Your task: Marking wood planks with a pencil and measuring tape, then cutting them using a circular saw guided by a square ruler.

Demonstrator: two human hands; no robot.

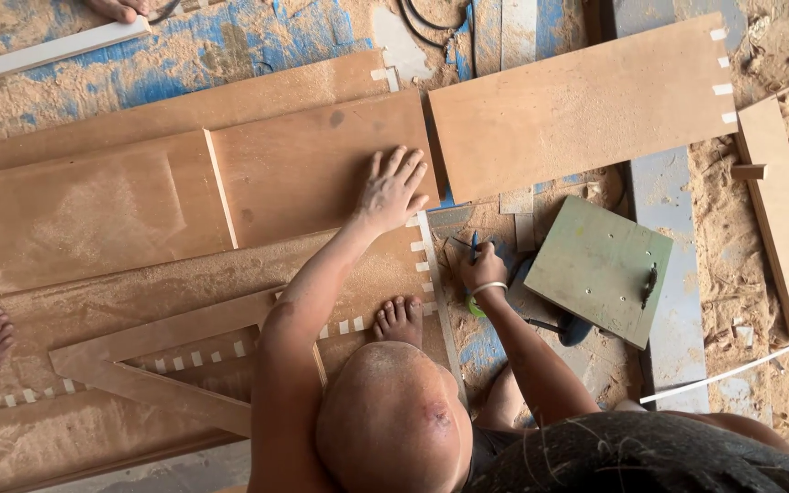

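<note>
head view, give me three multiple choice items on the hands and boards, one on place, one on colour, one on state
1. Where does the left hand rest?
A. flat on a brown wooden board
B. on the green square panel
C. on the white strip at the top

2. What colour is the square panel right of the right hand?
A. red
B. pale green
C. black

3. How is the left hand held?
A. clenched in a fist
B. pinching a nail
C. open, fingers spread, palm down

Answers:
1 A, the palm lies on the brown wooden board near its right end.
2 B, its face is a dull pale green with small screws.
3 C, the fingers are fanned out flat on the wood.
</note>
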